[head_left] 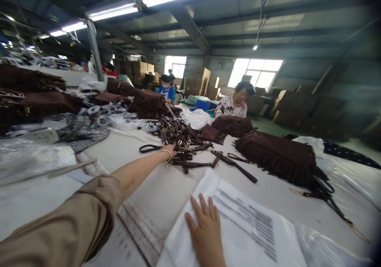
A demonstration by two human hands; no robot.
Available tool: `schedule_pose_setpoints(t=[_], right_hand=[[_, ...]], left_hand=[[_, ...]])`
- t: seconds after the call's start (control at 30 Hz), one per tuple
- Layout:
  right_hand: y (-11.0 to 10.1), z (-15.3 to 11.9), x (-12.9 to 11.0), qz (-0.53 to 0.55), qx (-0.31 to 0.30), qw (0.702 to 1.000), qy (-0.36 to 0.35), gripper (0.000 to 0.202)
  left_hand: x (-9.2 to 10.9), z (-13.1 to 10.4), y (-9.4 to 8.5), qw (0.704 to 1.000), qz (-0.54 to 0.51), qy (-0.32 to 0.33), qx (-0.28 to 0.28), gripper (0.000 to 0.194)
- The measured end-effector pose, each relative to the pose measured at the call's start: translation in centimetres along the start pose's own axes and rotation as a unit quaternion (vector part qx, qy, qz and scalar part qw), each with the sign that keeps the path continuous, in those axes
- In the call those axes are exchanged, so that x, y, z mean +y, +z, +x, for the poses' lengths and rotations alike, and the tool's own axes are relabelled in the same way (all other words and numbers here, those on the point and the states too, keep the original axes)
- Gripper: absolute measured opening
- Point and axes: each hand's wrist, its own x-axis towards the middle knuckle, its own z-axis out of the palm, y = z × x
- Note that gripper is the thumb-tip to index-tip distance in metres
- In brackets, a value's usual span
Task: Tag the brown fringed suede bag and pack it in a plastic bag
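My left hand (pixel 169 152) reaches out to the near side of a heap of dark brown straps (pixel 175 132) with gold-coloured clasps. Its fingers are closed among the straps; exactly what they grip is too small to make out. Flat on a white plastic bag (pixel 247 219) with printed dark lines lies my right hand (pixel 205 229), its fingers stretched out and holding nothing. Several loose straps (pixel 235 166) lie between the heap and the bag.
Brown fringed bags (pixel 279 156) lie at the right, with more stacked brown pieces (pixel 44 100) at the left. Clear plastic (pixel 35 156) covers the left edge. Across the table sits a person in a patterned top (pixel 230 106); another in blue (pixel 167 92) is farther back.
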Motion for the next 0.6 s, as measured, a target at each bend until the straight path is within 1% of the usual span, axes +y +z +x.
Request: schedule_pose_setpoints(t=[0.07, 0.13, 0.2, 0.23, 0.3, 0.37, 0.43, 0.5, 0.57, 0.6], right_hand=[[0.0, 0.1, 0.1, 0.0, 0.003, 1.0, -0.001, 0.05], [0.1, 0.1, 0.1, -0.001, 0.011, 1.0, -0.001, 0.051], [0.1, 0.2, 0.1, -0.003, 0.017, 1.0, 0.001, 0.052], [0.1, 0.2, 0.1, -0.004, 0.017, 1.0, 0.001, 0.052], [0.1, 0.1, 0.0, -0.004, 0.011, 1.0, 0.0, 0.052], [0.1, 0.1, 0.0, -0.007, 0.006, 1.0, 0.0, 0.052], [0.1, 0.1, 0.0, -0.009, 0.006, 1.0, 0.001, 0.052], [0.1, 0.1, 0.1, -0.011, 0.006, 1.0, 0.003, 0.053], [0.1, 0.1, 0.1, -0.011, 0.005, 1.0, 0.003, 0.053], [0.2, 0.1, 0.2, -0.011, 0.004, 1.0, 0.002, 0.052]], left_hand=[[-0.1, -1.1, -1.0, 1.0, -0.007, 0.007, 0.014, 0.033], [0.7, -2.1, -1.9, 0.999, -0.009, 0.03, 0.031, 0.035], [2.3, -3.1, -2.3, 0.996, -0.011, 0.072, 0.05, 0.041], [3.4, -3.6, -2.3, 0.993, -0.015, 0.102, 0.055, 0.042], [6.0, -4.6, -1.4, 0.985, -0.029, 0.165, 0.045, 0.034], [8.8, -5.2, 0.1, 0.979, -0.042, 0.201, 0.004, 0.024], [11.2, -5.5, 2.0, 0.979, -0.05, 0.192, -0.042, 0.023], [12.9, -5.3, 3.5, 0.982, -0.056, 0.163, -0.072, 0.028], [13.6, -5.0, 4.0, 0.985, -0.064, 0.139, -0.084, 0.03], [13.5, -4.9, 3.8, 0.985, -0.069, 0.131, -0.088, 0.03]])
